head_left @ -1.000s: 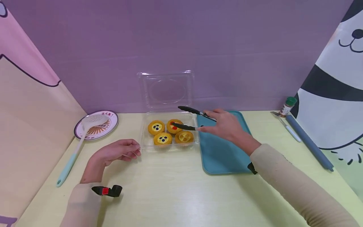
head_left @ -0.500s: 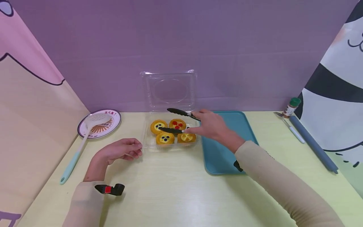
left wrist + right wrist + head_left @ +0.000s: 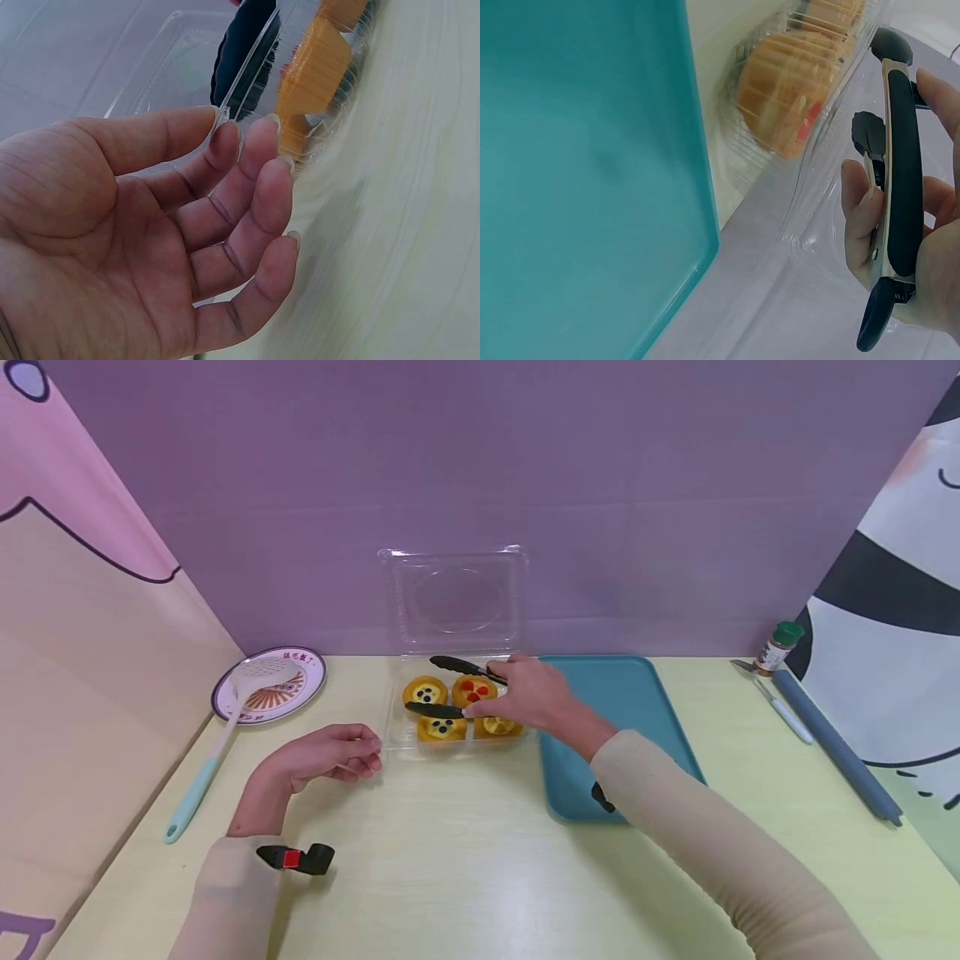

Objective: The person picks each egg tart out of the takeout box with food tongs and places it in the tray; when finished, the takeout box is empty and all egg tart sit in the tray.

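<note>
A clear plastic clamshell box [image 3: 431,747] stands with its lid [image 3: 457,602] raised against the back wall. Inside sit several egg tarts, among them a blueberry-topped tart [image 3: 426,692] and a red-berry tart [image 3: 475,689]. My left hand [image 3: 326,756] pinches the box's rim at the front left corner between thumb and index finger. My right hand [image 3: 536,693] grips black-tipped tongs [image 3: 438,711], arms spread, reaching in from the right over the tarts. The right wrist view shows fingers and thumb around the tongs' padded handle [image 3: 905,172]. The tongs partly cover the front tarts.
A blue tray [image 3: 600,685] lies right of the box, under my right forearm. At left a skimmer [image 3: 225,727] rests on a patterned plate [image 3: 311,689]. Far right are a green-capped spice jar [image 3: 776,649], a small white-handled knife [image 3: 787,718] and a blue-grey roll [image 3: 836,747].
My right hand has carried the tongs leftward and lower over the tarts, away from above the tray. The left hand keeps its place at the box corner. The head view has shifted slightly.
</note>
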`<state>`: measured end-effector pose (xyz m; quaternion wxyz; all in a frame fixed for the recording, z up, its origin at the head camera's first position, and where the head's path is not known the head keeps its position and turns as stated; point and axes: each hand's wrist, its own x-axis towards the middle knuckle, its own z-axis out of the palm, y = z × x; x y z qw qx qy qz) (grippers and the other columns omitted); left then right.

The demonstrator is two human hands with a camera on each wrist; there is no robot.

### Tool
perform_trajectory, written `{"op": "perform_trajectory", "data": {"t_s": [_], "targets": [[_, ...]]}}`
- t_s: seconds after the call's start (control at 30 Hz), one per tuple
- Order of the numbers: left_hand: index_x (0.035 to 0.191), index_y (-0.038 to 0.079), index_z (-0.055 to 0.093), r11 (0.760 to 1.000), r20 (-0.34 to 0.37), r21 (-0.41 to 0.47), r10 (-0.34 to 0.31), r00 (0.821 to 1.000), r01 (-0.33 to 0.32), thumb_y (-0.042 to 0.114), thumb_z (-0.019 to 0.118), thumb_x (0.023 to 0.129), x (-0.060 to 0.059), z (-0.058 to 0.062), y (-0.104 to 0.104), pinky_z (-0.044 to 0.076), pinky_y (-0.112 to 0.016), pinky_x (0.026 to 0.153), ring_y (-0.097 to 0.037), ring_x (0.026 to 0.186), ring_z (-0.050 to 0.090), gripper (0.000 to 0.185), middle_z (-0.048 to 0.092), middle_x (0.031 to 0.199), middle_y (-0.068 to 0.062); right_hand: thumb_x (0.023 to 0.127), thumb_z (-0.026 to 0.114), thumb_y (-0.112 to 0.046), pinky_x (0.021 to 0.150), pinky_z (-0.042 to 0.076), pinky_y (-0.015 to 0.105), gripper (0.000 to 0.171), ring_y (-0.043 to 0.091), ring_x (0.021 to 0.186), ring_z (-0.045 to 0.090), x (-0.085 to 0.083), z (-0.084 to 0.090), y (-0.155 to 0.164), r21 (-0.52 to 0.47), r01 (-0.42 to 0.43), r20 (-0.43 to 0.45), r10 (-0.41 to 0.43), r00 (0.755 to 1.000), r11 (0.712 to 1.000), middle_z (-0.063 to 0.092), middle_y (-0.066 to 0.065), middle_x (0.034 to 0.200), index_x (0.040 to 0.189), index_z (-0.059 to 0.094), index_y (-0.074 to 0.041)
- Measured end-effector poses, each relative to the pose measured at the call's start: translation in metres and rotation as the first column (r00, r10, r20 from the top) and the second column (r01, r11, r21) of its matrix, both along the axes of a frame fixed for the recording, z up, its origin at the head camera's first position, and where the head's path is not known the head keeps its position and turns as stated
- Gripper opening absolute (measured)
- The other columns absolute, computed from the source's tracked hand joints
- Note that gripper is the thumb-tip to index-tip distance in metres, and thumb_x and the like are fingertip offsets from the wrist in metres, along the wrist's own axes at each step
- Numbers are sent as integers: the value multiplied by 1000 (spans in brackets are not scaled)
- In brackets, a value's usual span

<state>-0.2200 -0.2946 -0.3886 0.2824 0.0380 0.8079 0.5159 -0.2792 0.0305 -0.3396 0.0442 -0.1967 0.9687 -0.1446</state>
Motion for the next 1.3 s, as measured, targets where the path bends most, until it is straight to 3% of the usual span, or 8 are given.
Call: {"op": "perform_trajectory", "data": {"t_s": [0.3, 0.67, 0.77, 0.87, 0.97, 1.1, 1.3], "targets": [[116, -3, 53, 1000, 8, -1, -5, 1000, 5, 27, 54, 104, 0, 1, 2, 53, -33, 83, -19, 89, 63, 32, 68, 96, -3, 78, 68, -74, 89, 53, 43, 91, 26, 109, 58, -4, -6, -10, 38, 30, 6, -30, 1000, 999, 54, 9, 141, 149, 49, -21], [116, -2, 53, 1000, 7, 9, -12, 1000, 12, 26, 54, 104, -2, 1, 2, 53, -33, 81, -17, 86, 64, 30, 68, 96, -3, 77, 68, -75, 83, 55, 41, 88, 23, 111, 58, -2, -1, -17, 14, 50, 3, -50, 999, 999, 58, 8, 138, 145, 54, -21], [115, -1, 53, 1000, 6, 12, -10, 1000, 10, 26, 55, 104, -1, 2, 2, 54, -33, 80, -17, 86, 64, 29, 68, 95, -3, 77, 68, -75, 73, 55, 38, 81, 22, 102, 61, 0, 2, -21, 1, 42, 7, -42, 999, 999, 64, 5, 125, 135, 62, -19], [115, -1, 53, 1000, 8, 15, -8, 1000, 8, 25, 55, 103, -1, 2, 2, 54, -33, 80, -17, 86, 64, 29, 68, 95, -3, 77, 69, -74, 61, 50, 33, 67, 20, 85, 61, 2, 4, -25, -9, 38, 8, -38, 999, 999, 66, 2, 100, 111, 68, -17], [115, -1, 53, 1000, 7, 14, -6, 1000, 6, 25, 54, 104, 0, 3, 2, 54, -33, 81, -17, 86, 63, 29, 68, 95, -4, 76, 70, -73, 53, 43, 29, 57, 17, 74, 57, 3, 6, -28, -9, 48, 5, -48, 999, 999, 59, 0, 83, 91, 62, -18], [115, -1, 53, 1000, 7, 12, -2, 1000, 2, 25, 54, 104, 0, 3, 2, 54, -33, 81, -17, 85, 63, 29, 68, 95, -3, 75, 72, -72, 50, 38, 27, 57, 16, 66, 53, 5, 8, -30, -1, 75, 15, -75, 997, 997, 52, -2, 75, 84, 60, -17], [115, -1, 53, 1000, 5, 19, -5, 1000, 5, 24, 54, 104, 1, 2, 1, 54, -33, 81, -16, 86, 64, 27, 68, 94, -3, 76, 72, -72, 50, 40, 26, 56, 15, 66, 54, 6, 10, -36, 46, 88, 40, -90, 995, 995, 56, -2, 78, 85, 61, -17]]}}
